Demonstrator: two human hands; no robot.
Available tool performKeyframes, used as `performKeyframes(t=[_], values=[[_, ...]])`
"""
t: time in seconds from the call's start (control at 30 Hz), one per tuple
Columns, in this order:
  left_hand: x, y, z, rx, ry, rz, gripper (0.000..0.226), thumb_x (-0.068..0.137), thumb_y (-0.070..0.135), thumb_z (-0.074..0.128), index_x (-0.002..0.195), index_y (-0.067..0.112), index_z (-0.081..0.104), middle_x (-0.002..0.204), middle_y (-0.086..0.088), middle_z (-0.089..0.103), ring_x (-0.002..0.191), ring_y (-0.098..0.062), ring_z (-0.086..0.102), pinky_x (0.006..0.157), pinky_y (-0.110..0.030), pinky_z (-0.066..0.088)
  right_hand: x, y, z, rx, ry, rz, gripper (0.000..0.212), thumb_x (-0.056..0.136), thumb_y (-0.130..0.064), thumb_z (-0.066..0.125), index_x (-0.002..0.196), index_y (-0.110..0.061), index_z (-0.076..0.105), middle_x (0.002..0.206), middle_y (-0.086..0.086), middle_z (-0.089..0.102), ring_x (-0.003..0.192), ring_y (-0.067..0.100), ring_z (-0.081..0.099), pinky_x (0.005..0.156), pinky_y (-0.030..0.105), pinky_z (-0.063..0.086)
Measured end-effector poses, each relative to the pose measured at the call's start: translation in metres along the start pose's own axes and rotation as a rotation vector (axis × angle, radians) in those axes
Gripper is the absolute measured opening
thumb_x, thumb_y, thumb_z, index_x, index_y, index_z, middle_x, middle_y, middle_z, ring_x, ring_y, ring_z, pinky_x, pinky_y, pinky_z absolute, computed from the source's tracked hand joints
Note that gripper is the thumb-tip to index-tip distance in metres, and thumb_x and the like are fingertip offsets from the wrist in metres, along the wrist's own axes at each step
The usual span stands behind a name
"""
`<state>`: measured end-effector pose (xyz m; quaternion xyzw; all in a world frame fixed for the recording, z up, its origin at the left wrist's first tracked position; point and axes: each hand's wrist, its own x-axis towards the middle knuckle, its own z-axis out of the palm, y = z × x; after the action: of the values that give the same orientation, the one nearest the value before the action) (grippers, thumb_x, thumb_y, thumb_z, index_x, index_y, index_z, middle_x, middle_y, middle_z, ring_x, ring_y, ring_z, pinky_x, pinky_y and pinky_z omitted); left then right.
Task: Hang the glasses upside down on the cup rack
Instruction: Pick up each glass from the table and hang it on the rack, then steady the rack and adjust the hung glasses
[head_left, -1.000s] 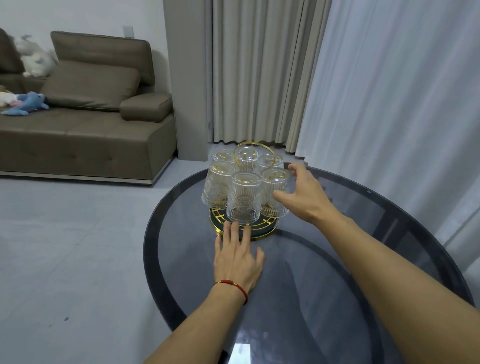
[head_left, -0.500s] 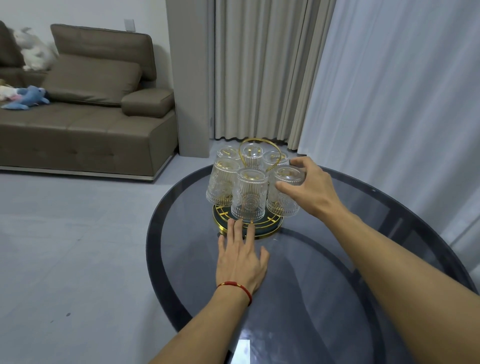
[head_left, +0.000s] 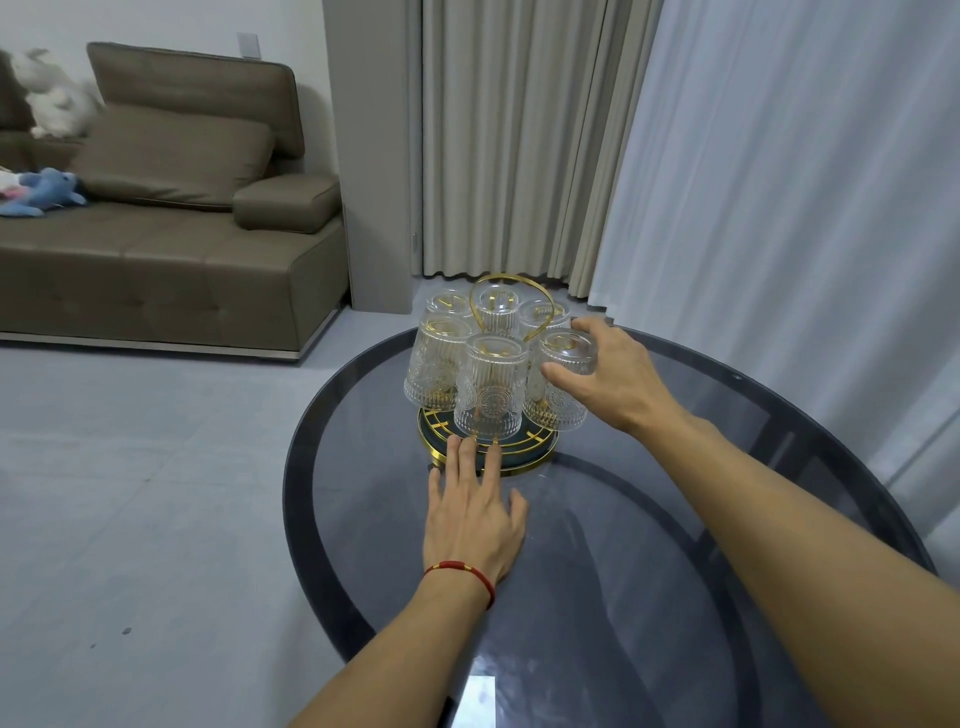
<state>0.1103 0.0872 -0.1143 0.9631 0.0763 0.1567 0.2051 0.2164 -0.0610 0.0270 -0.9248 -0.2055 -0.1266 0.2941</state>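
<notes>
A round cup rack (head_left: 540, 449) with a dark base, gold rim and gold loop handle stands on the dark glass table (head_left: 727, 519). Several ribbed clear glasses hang upside down on it. The front one (head_left: 491, 389) sits in the middle, another (head_left: 434, 364) to its left. My right hand (head_left: 608, 376) grips the top of the front-right glass (head_left: 563, 364), which is on the rack. My left hand (head_left: 475, 512) lies flat on the table, fingers apart, fingertips touching the rack's base.
A brown sofa (head_left: 171, 228) with plush toys stands at the left on the grey floor. Curtains (head_left: 519, 135) hang behind the table, a sheer white one (head_left: 789, 208) at the right. The table's near edge carries a light reflection.
My right hand has closed a little more around the front-right glass. The view has tipped up slightly, so everything sits lower in frame. My left hand stays at the base.
</notes>
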Motion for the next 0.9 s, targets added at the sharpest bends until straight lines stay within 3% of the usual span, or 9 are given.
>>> performKeyframes(t=[0.27,0.5,0.67,0.77,0.9], values=[[0.0,0.0,0.0,0.0,0.001,0.0,0.062,0.101,0.043,0.032,0.158,0.02,0.021,0.169,-0.011,0.011,0.156,-0.026,-0.003,0.126,-0.051,0.011,0.003,0.005,-0.002,0.037,-0.015,0.031,0.087,0.084,-0.059,0.074,0.152,-0.015,0.044,0.151,0.009,0.053,0.135,0.027,0.051,0.106,0.04,0.043],[0.001,0.001,0.001,0.002,0.004,-0.003,0.062,0.101,0.043,0.032,0.158,0.019,0.023,0.168,-0.013,0.013,0.156,-0.027,-0.002,0.126,-0.051,0.013,0.002,0.006,-0.006,0.065,-0.026,0.033,0.088,0.083,-0.061,0.074,0.153,-0.016,0.043,0.152,0.007,0.053,0.133,0.026,0.054,0.109,0.048,0.047],[-0.001,0.0,0.001,0.006,0.01,0.002,0.06,0.101,0.041,0.032,0.156,0.018,0.025,0.167,-0.013,0.015,0.156,-0.028,0.0,0.124,-0.051,0.017,0.009,0.005,-0.017,0.247,0.005,0.085,0.063,0.096,-0.058,0.057,0.143,-0.016,0.052,0.128,0.003,0.061,0.114,0.021,0.06,0.09,0.034,0.049],[-0.001,0.001,0.001,0.024,0.01,0.002,0.06,0.101,0.042,0.031,0.157,0.019,0.025,0.167,-0.012,0.015,0.156,-0.027,0.0,0.123,-0.051,0.018,0.033,-0.003,-0.024,0.235,0.034,0.088,0.045,0.104,-0.041,0.049,0.139,-0.014,0.058,0.13,0.004,0.065,0.111,0.018,0.058,0.092,0.033,0.044],[-0.001,0.001,0.001,0.026,0.008,0.0,0.059,0.102,0.042,0.032,0.157,0.019,0.025,0.168,-0.011,0.015,0.156,-0.027,0.0,0.124,-0.051,0.017,0.076,-0.009,-0.021,0.188,-0.04,0.157,0.037,0.105,-0.029,0.05,0.135,-0.011,0.061,0.125,0.007,0.065,0.11,0.023,0.059,0.095,0.04,0.05]])
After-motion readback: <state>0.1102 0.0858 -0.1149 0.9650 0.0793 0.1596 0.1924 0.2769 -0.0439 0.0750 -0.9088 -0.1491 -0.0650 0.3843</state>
